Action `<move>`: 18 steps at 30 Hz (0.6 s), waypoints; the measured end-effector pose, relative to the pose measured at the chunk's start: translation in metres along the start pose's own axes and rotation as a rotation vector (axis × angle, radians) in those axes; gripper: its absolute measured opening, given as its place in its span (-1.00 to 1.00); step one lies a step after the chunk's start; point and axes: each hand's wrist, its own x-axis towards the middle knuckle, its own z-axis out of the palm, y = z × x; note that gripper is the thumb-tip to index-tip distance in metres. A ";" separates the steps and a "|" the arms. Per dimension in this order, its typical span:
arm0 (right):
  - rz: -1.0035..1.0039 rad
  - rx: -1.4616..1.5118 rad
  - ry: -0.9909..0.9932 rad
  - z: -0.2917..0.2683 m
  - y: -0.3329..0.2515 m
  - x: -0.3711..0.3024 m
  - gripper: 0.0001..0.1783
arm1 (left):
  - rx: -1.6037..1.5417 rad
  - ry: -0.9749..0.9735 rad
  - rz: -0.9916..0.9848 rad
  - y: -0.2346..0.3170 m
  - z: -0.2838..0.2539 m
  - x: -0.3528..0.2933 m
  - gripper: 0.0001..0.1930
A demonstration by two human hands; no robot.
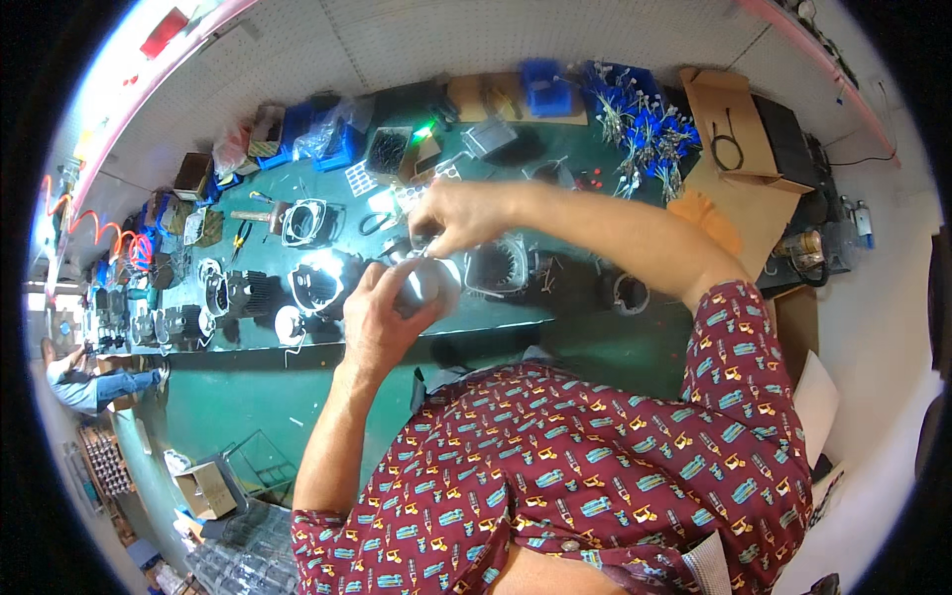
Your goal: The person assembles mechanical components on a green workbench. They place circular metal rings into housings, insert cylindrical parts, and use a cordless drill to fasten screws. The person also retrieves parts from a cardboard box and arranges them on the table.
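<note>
Item one: pale rounded piece, smooth-sided, blurred; sits inside the curl of the left hand's fingers, just right of the thumb-side grip and just below the right hand's fingertips. Long axis: cannot be told through the blur. Nearer hand: the left, in contact.

Left fingers: clamped around the piece's side, knuckles up; left forearm rising from below, wrist nearly straight.

Right fingers: bent downward, tips near one another at the piece's upper end; whether they pinch anything cannot be told. Right forearm reaching in from the right, nearly level, elbow out.

Surroundings: square ribbed housing, just right of the left fingers; round silver housing, just left of them; black-handled scissors, left of the right fingers; green bench, beneath all.
</note>
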 end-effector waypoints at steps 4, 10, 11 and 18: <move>-0.146 -0.113 0.021 -0.031 -0.009 -0.022 -0.73 | 0.029 0.076 -0.013 0.028 0.022 0.006 -0.47; -0.075 0.128 -0.001 -0.042 0.028 -0.044 -0.55 | 0.060 0.222 -0.053 0.047 0.068 0.011 -0.49; -0.001 0.203 0.050 -0.044 0.031 -0.049 -0.53 | 0.061 0.240 -0.079 0.045 0.075 0.009 -0.49; 0.157 0.312 0.319 -0.012 0.116 -0.089 -0.59 | 0.013 0.331 -0.135 0.016 0.128 -0.002 -0.46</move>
